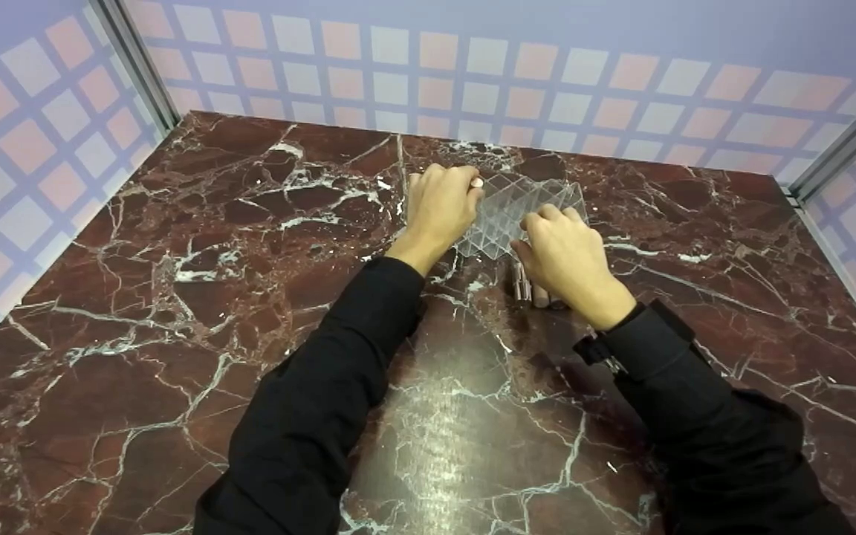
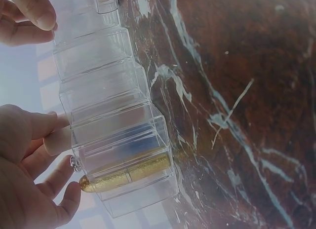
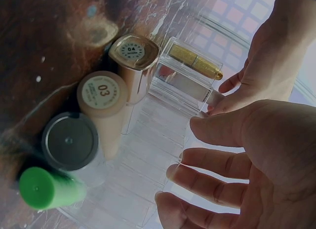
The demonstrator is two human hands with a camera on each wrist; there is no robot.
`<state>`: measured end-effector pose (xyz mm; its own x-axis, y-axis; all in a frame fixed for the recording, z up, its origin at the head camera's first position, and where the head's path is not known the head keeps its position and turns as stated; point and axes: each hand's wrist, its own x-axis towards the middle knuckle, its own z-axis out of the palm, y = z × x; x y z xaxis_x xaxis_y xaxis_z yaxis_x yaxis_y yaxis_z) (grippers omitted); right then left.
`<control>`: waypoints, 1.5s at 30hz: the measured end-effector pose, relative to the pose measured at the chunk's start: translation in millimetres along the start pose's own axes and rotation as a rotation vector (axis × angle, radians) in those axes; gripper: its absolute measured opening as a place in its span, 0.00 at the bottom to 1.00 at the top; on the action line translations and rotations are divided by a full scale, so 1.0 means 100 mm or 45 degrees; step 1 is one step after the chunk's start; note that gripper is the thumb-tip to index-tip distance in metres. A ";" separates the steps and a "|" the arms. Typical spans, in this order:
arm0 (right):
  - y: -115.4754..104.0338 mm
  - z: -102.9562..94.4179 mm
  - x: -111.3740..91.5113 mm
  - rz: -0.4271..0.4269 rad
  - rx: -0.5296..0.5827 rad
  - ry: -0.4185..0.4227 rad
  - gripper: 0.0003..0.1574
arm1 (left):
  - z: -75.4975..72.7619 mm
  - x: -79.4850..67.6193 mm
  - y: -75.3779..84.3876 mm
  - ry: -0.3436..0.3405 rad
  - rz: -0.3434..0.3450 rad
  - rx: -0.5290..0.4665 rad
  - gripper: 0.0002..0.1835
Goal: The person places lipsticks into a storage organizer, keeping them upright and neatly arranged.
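Observation:
A clear plastic organizer [image 1: 502, 212] with diamond-shaped compartments rests on the marble table. My left hand [image 1: 439, 200] is at its left end, pinching the pale end of a tube [image 2: 58, 141] whose body sits inside a compartment. In the neighbouring end compartment lies a gold glitter tube [image 2: 126, 173], close by my left fingertips. My right hand [image 1: 565, 249] holds the organizer by its upper edge, thumb and fingertips bent at the rim [image 3: 180, 162]. Below that hand, in the head view, bottles are partly hidden.
By the organizer's near side stand a gold-capped bottle marked 04 [image 3: 133, 54], a beige-capped bottle marked 03 [image 3: 102, 93], a dark-capped bottle [image 3: 71, 140] and a green-capped one [image 3: 44, 188]. Patterned panels [image 1: 472, 67] border the table's back and sides.

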<state>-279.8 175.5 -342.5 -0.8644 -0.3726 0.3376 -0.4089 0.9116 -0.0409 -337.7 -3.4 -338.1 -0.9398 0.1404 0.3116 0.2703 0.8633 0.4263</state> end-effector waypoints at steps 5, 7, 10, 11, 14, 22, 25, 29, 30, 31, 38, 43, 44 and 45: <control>0.00 -0.01 0.00 -0.002 -0.001 0.011 0.18 | -0.01 0.00 0.00 -0.004 0.001 0.005 0.18; 0.00 -0.01 0.00 -0.009 -0.004 0.017 0.18 | -0.01 0.00 0.00 -0.007 0.001 0.015 0.19; 0.01 -0.01 0.00 -0.017 -0.003 0.014 0.18 | -0.02 0.00 0.00 -0.004 0.006 0.033 0.20; 0.01 -0.01 0.00 -0.019 -0.001 0.011 0.18 | -0.02 -0.01 0.00 -0.002 0.009 0.039 0.20; 0.03 -0.01 0.00 -0.017 0.019 0.001 0.18 | -0.03 -0.02 0.01 0.006 0.027 0.055 0.21; 0.05 -0.04 -0.05 -0.011 0.086 0.091 0.19 | -0.10 -0.07 0.05 0.063 0.086 -0.059 0.17; 0.06 -0.08 -0.09 -0.027 0.090 0.068 0.18 | -0.12 -0.10 0.05 0.099 0.131 -0.079 0.15; 0.06 -0.10 -0.16 -0.015 0.076 -0.066 0.24 | -0.09 -0.17 0.03 0.132 0.219 -0.063 0.12; 0.06 -0.10 -0.17 -0.014 0.073 -0.101 0.26 | -0.08 -0.19 0.03 0.135 0.243 -0.044 0.12; 0.06 -0.10 -0.19 -0.008 0.071 -0.135 0.27 | -0.07 -0.22 0.02 0.139 0.269 -0.021 0.12; 0.07 -0.05 -0.27 0.020 0.037 -0.267 0.33 | 0.04 -0.37 0.01 0.108 0.451 0.133 0.13; 0.05 -0.01 -0.28 0.042 0.059 -0.343 0.35 | 0.03 -0.42 0.10 -0.106 0.392 0.073 0.17; 0.04 0.00 -0.29 0.049 0.057 -0.360 0.35 | 0.02 -0.43 0.12 -0.188 0.344 0.060 0.19; 0.04 0.01 -0.29 0.055 0.057 -0.375 0.35 | 0.01 -0.44 0.13 -0.275 0.291 0.055 0.21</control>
<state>-256.9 189.6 -353.4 -0.9263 -0.3738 0.0475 -0.3767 0.9217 -0.0925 -293.4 2.5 -347.4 -0.8795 0.4291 0.2058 0.4751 0.8164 0.3283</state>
